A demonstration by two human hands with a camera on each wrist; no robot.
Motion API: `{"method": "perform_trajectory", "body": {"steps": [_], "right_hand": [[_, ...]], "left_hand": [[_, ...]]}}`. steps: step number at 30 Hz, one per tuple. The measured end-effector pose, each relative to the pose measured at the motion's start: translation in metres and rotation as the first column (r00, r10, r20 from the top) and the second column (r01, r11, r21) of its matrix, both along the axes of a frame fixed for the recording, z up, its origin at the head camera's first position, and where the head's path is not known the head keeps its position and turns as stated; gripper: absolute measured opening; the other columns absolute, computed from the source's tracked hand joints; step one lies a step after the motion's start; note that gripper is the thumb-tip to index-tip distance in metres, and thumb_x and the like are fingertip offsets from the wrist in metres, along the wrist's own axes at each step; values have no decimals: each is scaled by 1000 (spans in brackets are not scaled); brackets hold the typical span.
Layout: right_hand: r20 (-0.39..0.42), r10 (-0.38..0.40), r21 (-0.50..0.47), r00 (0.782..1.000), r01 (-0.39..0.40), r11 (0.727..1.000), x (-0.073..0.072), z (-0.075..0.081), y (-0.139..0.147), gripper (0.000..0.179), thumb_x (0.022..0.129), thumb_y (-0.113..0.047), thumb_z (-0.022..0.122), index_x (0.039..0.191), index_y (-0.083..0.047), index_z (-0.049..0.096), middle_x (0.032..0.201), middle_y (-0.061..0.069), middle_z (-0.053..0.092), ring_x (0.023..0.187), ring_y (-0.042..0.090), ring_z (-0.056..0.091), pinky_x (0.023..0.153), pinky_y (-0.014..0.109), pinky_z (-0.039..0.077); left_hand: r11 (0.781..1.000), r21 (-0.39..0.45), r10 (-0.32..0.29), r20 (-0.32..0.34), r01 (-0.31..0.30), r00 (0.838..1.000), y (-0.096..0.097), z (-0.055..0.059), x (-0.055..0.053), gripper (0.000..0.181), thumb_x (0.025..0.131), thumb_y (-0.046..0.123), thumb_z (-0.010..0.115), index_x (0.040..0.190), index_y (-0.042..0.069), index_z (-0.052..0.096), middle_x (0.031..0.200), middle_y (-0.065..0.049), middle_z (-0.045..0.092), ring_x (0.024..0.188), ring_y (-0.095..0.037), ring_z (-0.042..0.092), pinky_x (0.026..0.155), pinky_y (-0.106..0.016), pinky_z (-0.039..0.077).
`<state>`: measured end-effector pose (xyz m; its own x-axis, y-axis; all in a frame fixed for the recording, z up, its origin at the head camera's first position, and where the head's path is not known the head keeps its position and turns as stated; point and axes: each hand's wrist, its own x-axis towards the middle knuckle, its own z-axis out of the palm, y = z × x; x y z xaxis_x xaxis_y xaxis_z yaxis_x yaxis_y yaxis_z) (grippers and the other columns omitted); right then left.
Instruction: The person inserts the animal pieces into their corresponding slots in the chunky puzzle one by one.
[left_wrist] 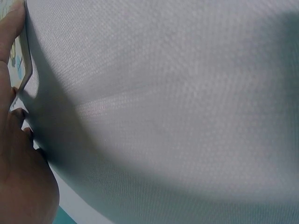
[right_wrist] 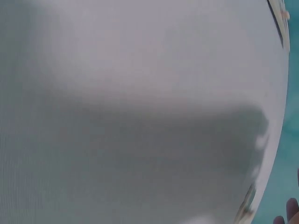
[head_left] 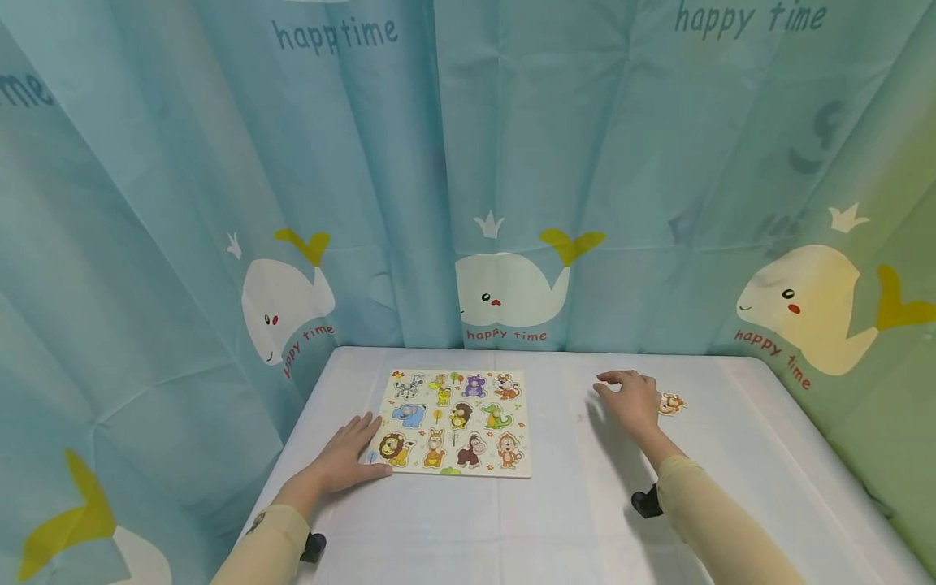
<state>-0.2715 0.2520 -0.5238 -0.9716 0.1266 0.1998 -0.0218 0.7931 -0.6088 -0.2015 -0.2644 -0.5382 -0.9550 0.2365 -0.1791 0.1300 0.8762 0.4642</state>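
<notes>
A flat animal puzzle board lies at the left middle of the white table in the head view. My left hand rests at its lower left corner, the thumb along the front edge and the straight fingers by the left edge. In the left wrist view the thumb touches the board's rim. My right hand is raised over the table right of the board, fingers bent loosely, thumb and forefinger slightly apart with nothing seen between them. Just right of it lies a small orange animal puzzle piece, partly hidden by the hand.
The white table has rounded far corners. A blue curtain with whales hangs right behind its far edge and along the sides. A black wrist strap mount sits under the right sleeve, another under the left.
</notes>
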Motion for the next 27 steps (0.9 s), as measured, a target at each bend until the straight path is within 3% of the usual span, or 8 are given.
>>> {"method": "perform_trajectory", "body": {"steps": [6, 13, 27], "right_hand": [[1, -31, 9, 1000, 31, 999, 1, -4, 18, 34, 98, -26, 66, 122, -2, 72, 123, 25, 63, 121, 53, 42, 94, 67, 36], [40, -93, 4, 995, 93, 996, 6, -11, 39, 38, 100, -26, 63, 127, -1, 68, 126, 28, 59, 126, 56, 36, 99, 72, 28], [134, -212, 66, 968, 205, 977, 5, -25, 63, 43, 101, -33, 62, 128, 0, 66, 131, 33, 54, 124, 58, 35, 98, 70, 28]], "left_hand": [[1000, -1, 1, 3, -1, 1000, 0, 1, 1, 106, 82, 60, 77, 161, 6, 31, 168, -19, 22, 154, -44, 13, 124, -59, 12], [1000, -2, 8, 11, -8, 1000, 1, 1, 1, 106, 82, 61, 77, 161, 7, 30, 168, -18, 21, 154, -43, 12, 124, -59, 12], [1000, -2, 8, 7, -8, 1000, 0, -1, 0, 106, 82, 61, 77, 162, 8, 30, 168, -18, 21, 155, -42, 12, 124, -59, 12]]}}
